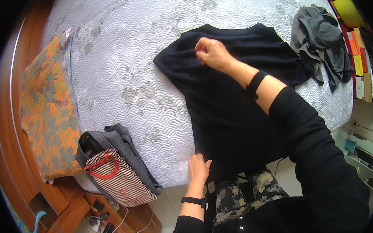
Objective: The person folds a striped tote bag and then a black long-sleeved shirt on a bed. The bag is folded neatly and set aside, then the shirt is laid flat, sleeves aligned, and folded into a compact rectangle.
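Observation:
A black garment (235, 113) with short sleeves is spread over a white quilted bedspread (139, 48), its neckline towards the far side. My right hand (215, 55) is over its upper left part, fingers loosely curled, with no thing seen between them. At the lower left edge of the garment, near the bed's front edge, is my left hand (199, 166). Its thumb is spread towards the black cloth; whether the fingers grip the hem is hidden.
A crumpled grey cloth (321, 41) lies at the far right. On the left are a folded orange floral cloth (50, 110) and a striped bag (120, 177) with red handles, against a dark grey garment (123, 144). Boxes (355, 63) stand beyond the bed's right edge.

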The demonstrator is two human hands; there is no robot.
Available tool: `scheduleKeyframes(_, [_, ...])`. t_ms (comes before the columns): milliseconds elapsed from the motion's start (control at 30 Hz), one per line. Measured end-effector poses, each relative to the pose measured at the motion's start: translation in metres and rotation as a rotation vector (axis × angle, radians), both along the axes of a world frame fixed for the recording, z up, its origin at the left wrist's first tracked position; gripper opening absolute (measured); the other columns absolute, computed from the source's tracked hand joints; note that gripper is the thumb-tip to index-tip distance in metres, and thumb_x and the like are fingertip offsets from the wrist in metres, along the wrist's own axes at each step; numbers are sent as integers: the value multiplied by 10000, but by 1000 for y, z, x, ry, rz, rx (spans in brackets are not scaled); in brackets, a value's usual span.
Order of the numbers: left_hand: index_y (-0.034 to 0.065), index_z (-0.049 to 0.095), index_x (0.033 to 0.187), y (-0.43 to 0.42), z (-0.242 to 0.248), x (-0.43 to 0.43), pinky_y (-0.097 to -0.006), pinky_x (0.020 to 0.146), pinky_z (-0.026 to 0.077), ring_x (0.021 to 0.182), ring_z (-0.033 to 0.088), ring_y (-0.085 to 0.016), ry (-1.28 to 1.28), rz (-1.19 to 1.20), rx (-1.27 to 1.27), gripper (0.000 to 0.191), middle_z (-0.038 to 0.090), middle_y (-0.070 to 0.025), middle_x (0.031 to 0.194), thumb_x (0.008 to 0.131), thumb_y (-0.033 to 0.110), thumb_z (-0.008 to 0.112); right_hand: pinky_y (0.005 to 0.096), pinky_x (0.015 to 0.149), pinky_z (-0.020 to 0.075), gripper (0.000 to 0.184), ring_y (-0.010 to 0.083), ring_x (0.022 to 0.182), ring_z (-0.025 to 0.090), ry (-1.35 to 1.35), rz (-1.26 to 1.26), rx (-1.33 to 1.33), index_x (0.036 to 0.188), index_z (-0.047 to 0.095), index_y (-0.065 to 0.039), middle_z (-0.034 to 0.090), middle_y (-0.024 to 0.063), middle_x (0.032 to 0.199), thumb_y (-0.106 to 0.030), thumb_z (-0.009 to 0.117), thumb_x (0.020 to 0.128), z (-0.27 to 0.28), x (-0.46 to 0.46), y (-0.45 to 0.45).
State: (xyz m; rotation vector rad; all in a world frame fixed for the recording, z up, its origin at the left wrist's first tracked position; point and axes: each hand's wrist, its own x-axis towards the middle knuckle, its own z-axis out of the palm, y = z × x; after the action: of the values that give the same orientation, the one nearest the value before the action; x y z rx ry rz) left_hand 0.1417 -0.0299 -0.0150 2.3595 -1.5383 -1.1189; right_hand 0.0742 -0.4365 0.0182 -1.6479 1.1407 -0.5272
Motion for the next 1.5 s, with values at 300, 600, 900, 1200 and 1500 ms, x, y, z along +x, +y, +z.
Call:
scheduleKeyframes(300, [-15,573,833,-2,-3,-2,-496,776,469,884,568,-410,-25,-18,22,341,584,-206,877,753,183,840,409,782,581,339,279,732,731,125,-192,-12,1189,640,-39,717,179,970,-173,601,880,-11,18,-49])
scheduleKeyframes(600, [-12,585,848,-8,-1,-2,-504,770,464,894,566,-419,-22,-9,122,351,599,-208,904,733,182,854,353,581,585,498,249,590,707,49,-245,350,961,678,4,680,129,751,-470,525,978,-22,34,-46])
scheduleKeyframes(900, [-11,584,836,-8,1,-2,-506,773,464,892,567,-417,-25,-10,124,355,598,-207,892,735,193,856,363,586,514,253,141,642,545,-439,-624,446,725,520,-122,551,12,739,20,729,732,-40,-19,2])
scheduleKeyframes(1200, [-11,590,836,-6,-4,0,-505,773,470,892,571,-418,-24,-22,149,361,606,-206,894,730,204,860,349,590,464,293,183,721,539,-737,-753,627,921,598,-52,551,62,791,149,555,713,-45,-37,20])
scheduleKeyframes(1500, [-9,584,783,-29,19,4,-461,688,499,720,606,-387,98,63,359,337,624,-187,763,796,244,806,389,682,562,374,192,727,585,-1006,-775,756,1075,585,-20,584,80,844,117,452,753,25,-110,85])
